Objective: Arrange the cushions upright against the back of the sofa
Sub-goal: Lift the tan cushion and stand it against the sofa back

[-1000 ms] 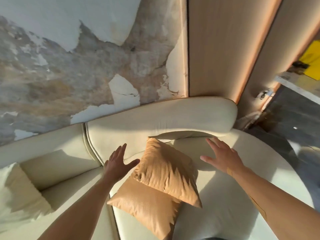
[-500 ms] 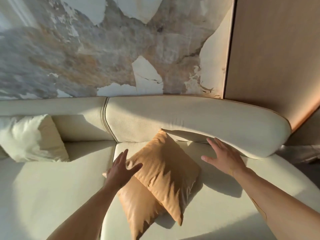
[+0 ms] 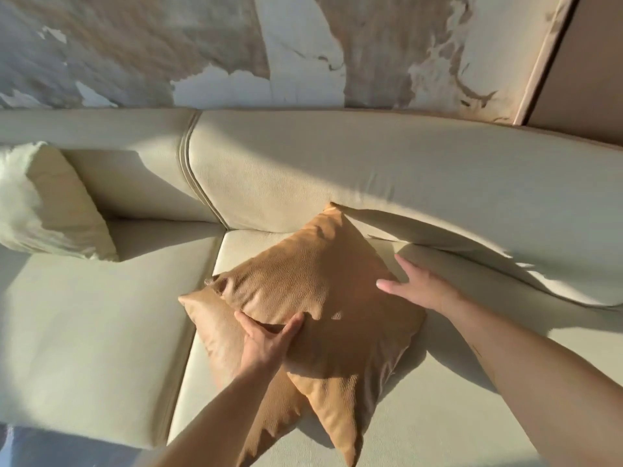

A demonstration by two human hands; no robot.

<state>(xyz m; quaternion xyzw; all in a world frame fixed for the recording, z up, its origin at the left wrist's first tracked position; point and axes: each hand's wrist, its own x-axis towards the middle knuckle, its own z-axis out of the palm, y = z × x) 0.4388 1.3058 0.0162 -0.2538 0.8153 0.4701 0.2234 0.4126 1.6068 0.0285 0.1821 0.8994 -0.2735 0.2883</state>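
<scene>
There is one view only, from the person's head, looking forward and steeply down onto the sofa seat [image 3: 101, 332] from close range. The backrest [image 3: 337, 170] runs across at 12 o'clock, and both forearms enter from 5 and 6 o'clock.

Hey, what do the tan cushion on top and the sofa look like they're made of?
The tan cushion looks like leather or faux leather: pebbled grain, a soft sheen, sharp creases. I can't tell real from synthetic. The sofa looks upholstered in a cream, matte, finely grained covering, maybe leatherette or a tight fabric, with piped seams.
</scene>
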